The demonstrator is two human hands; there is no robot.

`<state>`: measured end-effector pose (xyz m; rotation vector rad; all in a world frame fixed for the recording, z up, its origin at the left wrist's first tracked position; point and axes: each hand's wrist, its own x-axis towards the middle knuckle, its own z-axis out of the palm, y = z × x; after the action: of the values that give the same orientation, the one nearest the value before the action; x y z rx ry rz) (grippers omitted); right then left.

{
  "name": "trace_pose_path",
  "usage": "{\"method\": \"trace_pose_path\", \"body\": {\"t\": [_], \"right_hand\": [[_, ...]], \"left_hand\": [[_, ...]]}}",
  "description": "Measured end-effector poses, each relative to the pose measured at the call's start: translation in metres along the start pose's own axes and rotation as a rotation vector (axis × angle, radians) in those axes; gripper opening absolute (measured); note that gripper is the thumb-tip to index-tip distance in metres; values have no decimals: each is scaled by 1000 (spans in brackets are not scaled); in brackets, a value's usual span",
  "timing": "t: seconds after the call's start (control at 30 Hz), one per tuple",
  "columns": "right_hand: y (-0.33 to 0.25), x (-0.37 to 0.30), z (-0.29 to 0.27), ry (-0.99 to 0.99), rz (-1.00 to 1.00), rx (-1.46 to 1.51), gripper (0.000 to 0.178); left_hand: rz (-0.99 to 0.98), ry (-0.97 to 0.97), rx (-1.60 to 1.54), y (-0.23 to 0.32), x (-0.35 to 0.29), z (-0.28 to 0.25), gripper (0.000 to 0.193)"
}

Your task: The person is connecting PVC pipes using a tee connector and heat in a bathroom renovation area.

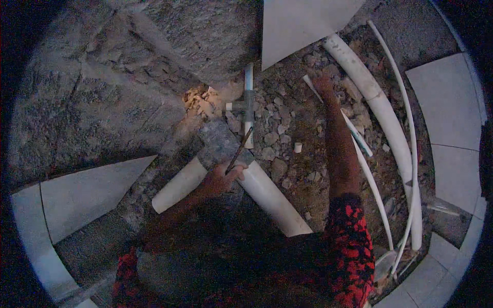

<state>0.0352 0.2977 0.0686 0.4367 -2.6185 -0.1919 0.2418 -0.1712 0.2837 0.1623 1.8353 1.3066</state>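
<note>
Gripping the rod (240, 148), the fingers of our left hand (223, 176) are clamping on its lower end, while its upper end is slanting toward the tee pipe (249, 109); we cannot tell whether they are touching. Steadiness is probably mattering most, so we should be bracing that hand and minding the bright scraps (203, 102) beyond the slab (221, 141). Farther out, our right hand (322, 84) is showing beside the thin pipe (307, 79), its fingers too dim to read. Rubble (277, 123) is lying between our hands; thick pipes (275, 197) are flanking the slab.
</note>
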Motion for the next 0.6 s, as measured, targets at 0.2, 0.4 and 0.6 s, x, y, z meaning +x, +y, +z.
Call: {"method": "trace_pose_path", "body": {"t": [0.2, 0.4, 0.6], "right_hand": [[50, -22, -2, -404, 430, -217, 28], [-94, 58, -67, -103, 314, 7, 31], [-50, 21, -91, -237, 582, 49, 38]], "left_hand": [[316, -23, 123, -36, 38, 20, 37], [-223, -3, -122, 15, -13, -11, 40], [-47, -101, -10, 18, 12, 9, 36]]}}
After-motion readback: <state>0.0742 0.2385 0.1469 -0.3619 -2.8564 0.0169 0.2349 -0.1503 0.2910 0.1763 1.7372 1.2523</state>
